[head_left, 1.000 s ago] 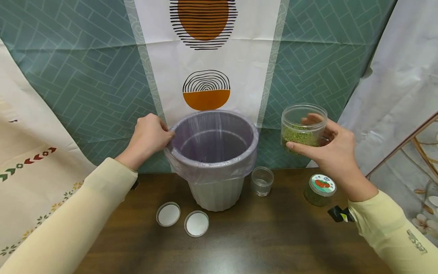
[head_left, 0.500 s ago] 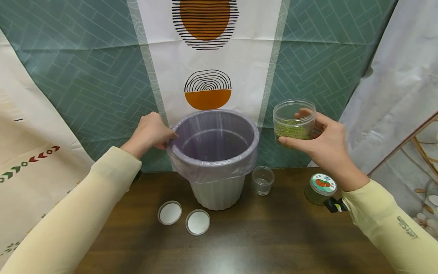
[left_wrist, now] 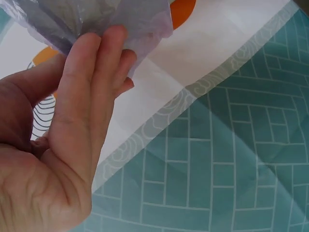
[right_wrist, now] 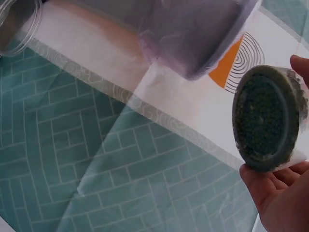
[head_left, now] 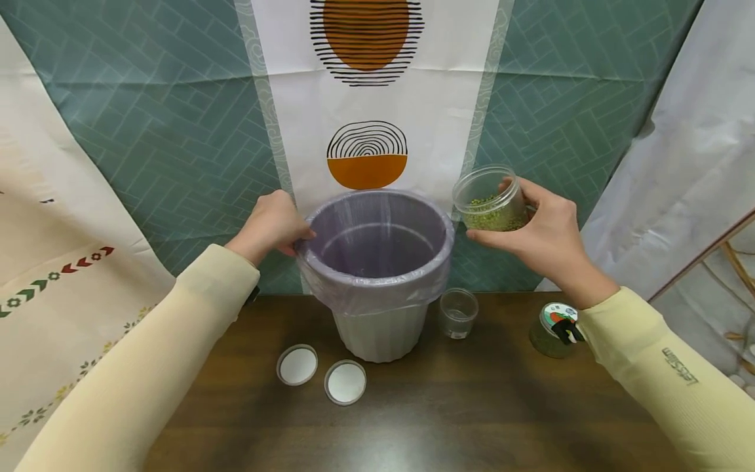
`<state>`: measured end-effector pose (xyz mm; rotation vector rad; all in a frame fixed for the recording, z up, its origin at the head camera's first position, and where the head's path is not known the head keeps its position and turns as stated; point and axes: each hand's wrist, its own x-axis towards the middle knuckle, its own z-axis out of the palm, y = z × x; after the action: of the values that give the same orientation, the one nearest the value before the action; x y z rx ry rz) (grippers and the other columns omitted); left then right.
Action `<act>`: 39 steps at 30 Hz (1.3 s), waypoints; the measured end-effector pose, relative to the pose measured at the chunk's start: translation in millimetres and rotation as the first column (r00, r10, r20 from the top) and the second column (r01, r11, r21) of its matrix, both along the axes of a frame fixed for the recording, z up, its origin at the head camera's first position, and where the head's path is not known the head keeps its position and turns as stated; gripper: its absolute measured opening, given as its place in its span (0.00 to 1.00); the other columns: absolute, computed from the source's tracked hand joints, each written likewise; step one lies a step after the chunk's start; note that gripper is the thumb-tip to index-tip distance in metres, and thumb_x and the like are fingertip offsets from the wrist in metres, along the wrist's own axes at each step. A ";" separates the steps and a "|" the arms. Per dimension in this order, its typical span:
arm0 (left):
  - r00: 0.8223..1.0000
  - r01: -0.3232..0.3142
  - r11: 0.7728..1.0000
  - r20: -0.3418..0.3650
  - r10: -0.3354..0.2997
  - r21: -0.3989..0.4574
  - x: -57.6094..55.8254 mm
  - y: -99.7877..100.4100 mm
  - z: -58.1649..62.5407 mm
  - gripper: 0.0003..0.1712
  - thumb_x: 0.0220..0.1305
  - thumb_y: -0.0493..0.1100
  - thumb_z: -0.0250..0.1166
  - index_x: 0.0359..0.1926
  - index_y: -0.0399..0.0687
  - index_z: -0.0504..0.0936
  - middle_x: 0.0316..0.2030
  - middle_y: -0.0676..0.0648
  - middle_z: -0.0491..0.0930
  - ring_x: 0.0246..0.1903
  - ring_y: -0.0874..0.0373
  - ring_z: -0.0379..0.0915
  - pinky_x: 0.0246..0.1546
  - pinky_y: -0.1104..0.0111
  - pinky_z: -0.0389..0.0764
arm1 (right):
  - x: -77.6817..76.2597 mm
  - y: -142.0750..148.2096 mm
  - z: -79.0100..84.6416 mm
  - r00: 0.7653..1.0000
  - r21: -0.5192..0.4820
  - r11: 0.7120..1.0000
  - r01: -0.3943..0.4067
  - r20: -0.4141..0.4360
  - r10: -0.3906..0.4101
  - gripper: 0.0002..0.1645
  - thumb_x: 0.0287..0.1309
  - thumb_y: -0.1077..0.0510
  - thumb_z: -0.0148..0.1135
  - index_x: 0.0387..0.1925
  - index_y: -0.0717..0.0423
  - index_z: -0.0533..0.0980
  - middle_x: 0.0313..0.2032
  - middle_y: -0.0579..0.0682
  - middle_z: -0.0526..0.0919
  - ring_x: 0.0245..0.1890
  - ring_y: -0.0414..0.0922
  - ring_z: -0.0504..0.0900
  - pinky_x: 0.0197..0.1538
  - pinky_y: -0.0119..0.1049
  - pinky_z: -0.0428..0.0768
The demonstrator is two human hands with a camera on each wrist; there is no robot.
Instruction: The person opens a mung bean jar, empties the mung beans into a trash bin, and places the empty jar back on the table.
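Note:
A white ribbed trash can (head_left: 380, 337) stands upright on the table, its rim covered by a translucent purple liner (head_left: 389, 298). My left hand (head_left: 274, 224) pinches the can's left rim through the liner; in the left wrist view its fingers lie against the liner (left_wrist: 87, 17) from outside. My right hand (head_left: 548, 226) grips a lidless clear plastic jar (head_left: 489, 208), partly filled with small green beans. The jar leans left, its mouth close to the can's right rim. Seen from the right wrist, the jar's base (right_wrist: 265, 118) faces the camera, with thumb and fingers around its side.
Two round lids (head_left: 297, 365) with white undersides lie in front of the can on the dark wooden table (head_left: 460, 419). An uncovered clear jar (head_left: 458, 314) stands right of the can. Farther right is a lidded jar (head_left: 548, 335), partly hidden by the right cuff. A patterned cloth (head_left: 194, 124) hangs behind.
My right hand has carried the jar left towards the can and tilted it that way. The left hand still holds the rim. The view has shifted slightly.

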<state>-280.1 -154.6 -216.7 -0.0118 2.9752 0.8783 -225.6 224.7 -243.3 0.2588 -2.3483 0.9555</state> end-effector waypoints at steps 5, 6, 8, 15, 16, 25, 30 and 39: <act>1.000 0.001 1.000 -0.002 -0.001 -0.026 -3.9 3.5 3.7 0.18 0.46 0.42 0.71 0.31 0.32 0.75 0.31 0.36 0.78 0.18 0.50 0.82 0.22 0.65 0.83 | -12.1 -2.0 -2.5 0.997 0.107 0.994 -0.020 -0.076 0.029 0.41 0.24 0.35 0.78 0.47 0.37 0.75 0.34 0.35 0.80 0.30 0.33 0.76 0.31 0.21 0.72; 1.000 0.002 1.000 0.007 -0.002 -0.027 -4.6 3.5 4.3 0.18 0.46 0.42 0.71 0.31 0.32 0.75 0.30 0.36 0.78 0.18 0.50 0.82 0.22 0.65 0.83 | -14.2 -2.3 -2.7 0.996 0.131 0.991 -0.023 -0.087 0.035 0.41 0.25 0.36 0.78 0.48 0.38 0.74 0.35 0.35 0.80 0.30 0.33 0.76 0.31 0.21 0.72; 1.000 0.003 1.000 0.025 -0.003 -0.027 -5.8 3.3 5.1 0.19 0.46 0.42 0.71 0.33 0.31 0.75 0.31 0.36 0.78 0.18 0.50 0.83 0.22 0.65 0.83 | -18.3 -2.7 -2.4 0.993 0.176 0.984 -0.024 -0.110 0.044 0.44 0.25 0.37 0.78 0.51 0.40 0.74 0.38 0.36 0.81 0.33 0.34 0.77 0.34 0.23 0.73; 0.998 -0.024 1.000 0.060 0.024 -0.001 -8.1 -0.2 7.2 0.22 0.47 0.44 0.73 0.34 0.31 0.75 0.32 0.35 0.77 0.20 0.51 0.83 0.23 0.65 0.83 | -26.7 -6.5 4.0 0.983 0.268 0.961 -0.075 -0.144 0.117 0.48 0.26 0.44 0.80 0.56 0.43 0.72 0.44 0.42 0.81 0.41 0.41 0.79 0.42 0.38 0.78; 0.998 -0.030 0.999 0.064 0.029 0.011 -8.2 -0.9 7.0 0.22 0.47 0.45 0.73 0.34 0.31 0.75 0.32 0.35 0.77 0.20 0.51 0.83 0.23 0.65 0.83 | -27.5 -7.3 4.9 0.980 0.281 0.956 -0.083 -0.149 0.129 0.48 0.26 0.45 0.80 0.57 0.43 0.72 0.44 0.43 0.81 0.42 0.42 0.79 0.43 0.39 0.78; 0.995 -0.043 0.998 0.087 0.038 0.055 -10.2 -1.4 0.8 0.23 0.47 0.45 0.74 0.34 0.32 0.75 0.36 0.36 0.74 0.22 0.52 0.83 0.25 0.65 0.84 | -34.8 -8.3 8.1 0.962 0.411 0.909 -0.067 -0.215 0.168 0.52 0.26 0.49 0.80 0.60 0.53 0.69 0.54 0.52 0.78 0.51 0.50 0.77 0.49 0.45 0.78; 0.991 -0.052 0.998 0.123 0.048 0.034 -11.1 0.4 1.9 0.24 0.46 0.44 0.74 0.37 0.31 0.74 0.37 0.36 0.73 0.22 0.51 0.84 0.26 0.65 0.84 | -37.1 -9.3 9.6 0.953 0.463 0.884 -0.067 -0.232 0.194 0.52 0.26 0.51 0.80 0.60 0.57 0.69 0.54 0.55 0.78 0.53 0.52 0.76 0.52 0.48 0.78; 0.995 -0.004 0.997 0.099 0.012 -0.080 -13.3 7.7 8.6 0.18 0.50 0.42 0.71 0.35 0.31 0.76 0.37 0.36 0.74 0.20 0.51 0.83 0.23 0.65 0.83 | -38.8 -11.0 13.5 0.944 0.569 0.821 -0.053 -0.240 0.227 0.54 0.25 0.54 0.80 0.61 0.60 0.67 0.56 0.57 0.76 0.55 0.55 0.75 0.56 0.50 0.76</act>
<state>-293.4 -146.9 -208.2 -0.0678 2.9165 0.7365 -264.3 213.7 -229.9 0.7640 -2.2846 0.2313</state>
